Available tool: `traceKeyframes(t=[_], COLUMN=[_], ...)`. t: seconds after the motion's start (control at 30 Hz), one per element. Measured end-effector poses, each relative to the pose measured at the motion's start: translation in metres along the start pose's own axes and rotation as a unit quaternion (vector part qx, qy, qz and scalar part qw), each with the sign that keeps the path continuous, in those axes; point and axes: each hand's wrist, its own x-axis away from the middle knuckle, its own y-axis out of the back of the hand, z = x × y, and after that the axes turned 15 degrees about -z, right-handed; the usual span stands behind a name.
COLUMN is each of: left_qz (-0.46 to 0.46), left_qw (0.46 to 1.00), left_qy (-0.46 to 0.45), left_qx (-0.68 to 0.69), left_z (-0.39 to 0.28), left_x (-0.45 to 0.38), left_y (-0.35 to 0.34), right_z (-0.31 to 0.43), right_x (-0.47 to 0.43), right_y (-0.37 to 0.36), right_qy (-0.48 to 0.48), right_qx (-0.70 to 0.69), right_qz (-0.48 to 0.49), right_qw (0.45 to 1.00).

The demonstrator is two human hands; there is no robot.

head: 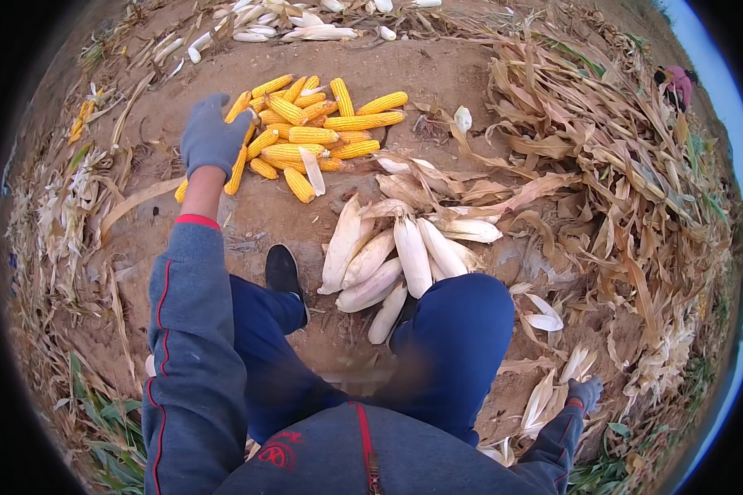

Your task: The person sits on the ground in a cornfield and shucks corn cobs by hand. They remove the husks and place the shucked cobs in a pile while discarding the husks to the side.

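Note:
My left hand [209, 137], in a grey glove, is over the left side of a pile of husked yellow corn cobs [309, 134]. Its thumb and fingers are spread around the end of a corn cob [238, 106], but whether it grips that cob is unclear. Far down on the right, my right hand [585, 393], also gloved, is beside pale corn husks [540, 399]. Its fingers are partly hidden, so a hold on them cannot be made out. Between my knees and the pile lies a cluster of corn ears still in pale husks [413, 257].
A large heap of dry corn stalks and leaves [594, 142] spreads along the right. More husk-covered ears [322, 32] lie at the far side. Loose dry leaves [68, 216] litter the left. A person in pink [678, 85] is bent over at the far right.

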Motion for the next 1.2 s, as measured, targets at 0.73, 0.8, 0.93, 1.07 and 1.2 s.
traceKeyframes(t=[0.73,0.8,0.93,1.07,1.2], left_qz=[0.261,0.280,0.293,0.356,0.421], left_qw=[0.925,0.925,0.926,0.894,0.844], left_qy=[-0.217,-0.205,-0.161,-0.133,-0.061], left_qx=[0.171,0.156,0.175,0.236,0.327], left_z=[-0.056,-0.064,-0.066,-0.090,-0.109], left_x=[0.042,0.040,0.048,0.056,0.061], left_y=[0.022,0.023,0.025,0.023,0.018], right_z=[0.369,0.370,0.375,0.383,0.395], right_x=[0.158,0.151,0.150,0.121,0.106], right_y=[-0.029,-0.051,-0.003,0.097,0.177], right_qy=[0.436,0.357,0.235,0.220,0.344], right_qx=[-0.215,-0.339,-0.521,-0.592,-0.589], right_qz=[0.271,0.423,0.569,0.620,0.588], right_qw=[0.831,0.761,0.592,0.466,0.435])
